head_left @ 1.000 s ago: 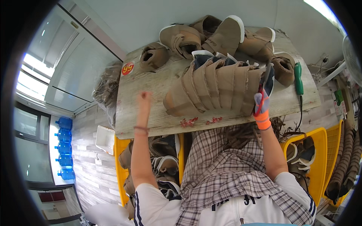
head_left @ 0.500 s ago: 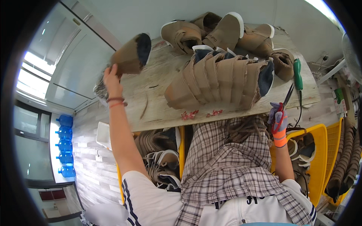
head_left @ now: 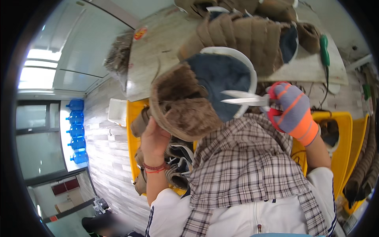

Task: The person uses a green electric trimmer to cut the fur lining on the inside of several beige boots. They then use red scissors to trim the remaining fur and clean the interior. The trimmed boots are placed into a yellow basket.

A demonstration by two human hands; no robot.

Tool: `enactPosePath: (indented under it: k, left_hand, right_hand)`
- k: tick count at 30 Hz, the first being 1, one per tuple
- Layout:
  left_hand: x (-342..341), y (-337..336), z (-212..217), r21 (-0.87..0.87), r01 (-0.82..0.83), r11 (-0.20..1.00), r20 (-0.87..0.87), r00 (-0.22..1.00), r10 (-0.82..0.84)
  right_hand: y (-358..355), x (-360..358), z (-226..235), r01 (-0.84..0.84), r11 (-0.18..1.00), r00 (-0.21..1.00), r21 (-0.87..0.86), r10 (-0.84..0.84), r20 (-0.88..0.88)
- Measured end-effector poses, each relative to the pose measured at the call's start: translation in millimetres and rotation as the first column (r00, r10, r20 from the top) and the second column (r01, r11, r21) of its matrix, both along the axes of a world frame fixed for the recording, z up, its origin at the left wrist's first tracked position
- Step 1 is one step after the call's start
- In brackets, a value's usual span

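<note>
My bare left hand (head_left: 154, 140) grips a brown shoe upper (head_left: 185, 118) by its edge, just in front of the table. The upper's inside faces up, showing brown fleece, dark blue lining and a white rim. In my right hand (head_left: 296, 112), gloved in grey and orange, is a pair of red-handled scissors (head_left: 246, 98). The blades are slightly parted and overlap the blue lining in view; whether they touch it I cannot tell. Behind, a nested row of brown shoe uppers (head_left: 237, 43) lies on the table (head_left: 144, 59).
A green-handled corded tool (head_left: 324, 50) lies at the table's right. Yellow crates (head_left: 132, 114) with shoe uppers flank my lap. A clear bag of brown pieces (head_left: 118, 51) hangs by the table's left edge. A white bin (head_left: 117, 111) and several blue water bottles (head_left: 75, 130) stand left; a person (head_left: 104, 225) is lower left.
My left hand has brought the shoe upper from the table's far left toward me and turned its inside up. My right hand has raised the scissors leftward to the upper.
</note>
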State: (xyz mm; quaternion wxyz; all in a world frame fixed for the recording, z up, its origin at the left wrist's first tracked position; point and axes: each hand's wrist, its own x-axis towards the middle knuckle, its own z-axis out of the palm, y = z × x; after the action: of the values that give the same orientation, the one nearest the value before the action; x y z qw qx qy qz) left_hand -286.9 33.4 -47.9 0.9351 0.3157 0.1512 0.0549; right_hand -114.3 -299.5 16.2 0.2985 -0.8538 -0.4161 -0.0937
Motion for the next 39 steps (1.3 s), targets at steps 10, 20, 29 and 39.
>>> enactPosePath:
  k: [10, 20, 29, 39]
  left_hand:
    - [-8, -56, -97, -0.258, 0.054, 0.965, -0.188, 0.977, -0.105]
    - [-7, -55, -104, -0.237, 0.074, 0.969, -0.209, 0.970, -0.125]
    - [-4, -58, -102, -0.201, 0.081, 0.976, -0.217, 0.968, -0.125]
    - [-6, -60, -102, -0.210, 0.035, 0.977, -0.237, 0.968, -0.085]
  right_hand:
    - [13, -14, -76, -0.093, 0.897, 0.996, -0.432, 0.083, -0.041]
    - [34, -9, -86, -0.152, 0.827, 0.988, -0.542, 0.123, -0.090]
    - [39, -9, -88, -0.143, 0.789, 0.989, -0.597, 0.132, -0.061]
    - [22, -6, -81, -0.136, 0.861, 0.990, -0.491, 0.094, -0.109]
